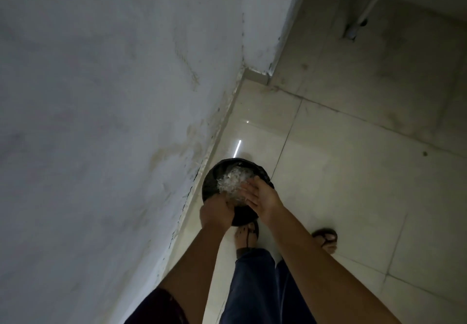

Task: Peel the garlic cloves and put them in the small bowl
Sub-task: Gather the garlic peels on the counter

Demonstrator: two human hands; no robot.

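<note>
Head view looks straight down past my arms at a round black container lined with crinkled black plastic, standing on the pale glossy floor tiles right beside the foot of a stained grey-white wall. A heap of pale, papery flakes, which look like garlic skins, lies inside it toward the far side. My left hand has its fingers curled over the container's near rim and grips there; whether a separate small bowl sits under them I cannot tell, as that part is dark. My right hand is spread above the near right of the opening, fingers straight and close together, their tips touching the edge of the flakes and holding nothing. Below my hands are my blue trouser legs and my two feet in dark strapped sandals, the left foot just beside the container and the right foot well apart from it.
</note>
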